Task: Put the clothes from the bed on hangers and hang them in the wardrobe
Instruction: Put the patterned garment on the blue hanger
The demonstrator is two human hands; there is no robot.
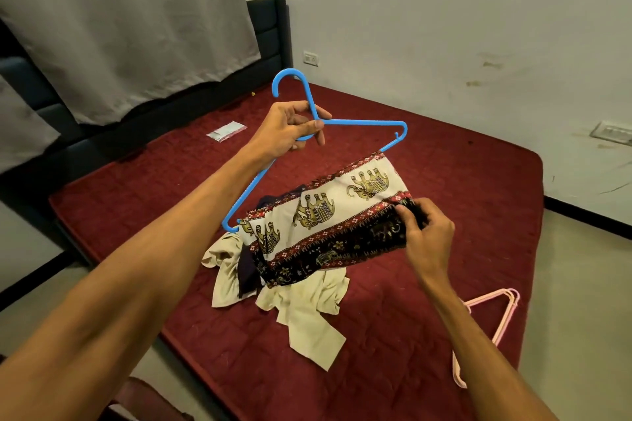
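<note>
Over a bed with a dark red cover, the left hand curls its fingers around the neck of a blue hanger. An elephant-print cloth drapes over the hanger's lower bar, and the right hand pinches the cloth's dark edge between thumb and fingertips. Cream clothes lie heaped on the bed below, with pink hangers near its right edge.

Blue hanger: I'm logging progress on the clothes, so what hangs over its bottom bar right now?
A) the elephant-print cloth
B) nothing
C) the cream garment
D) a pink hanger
A: the elephant-print cloth is draped over the bottom bar of the blue hanger, which the left hand grips at the neck while the right hand pinches the cloth's dark edge.
</note>
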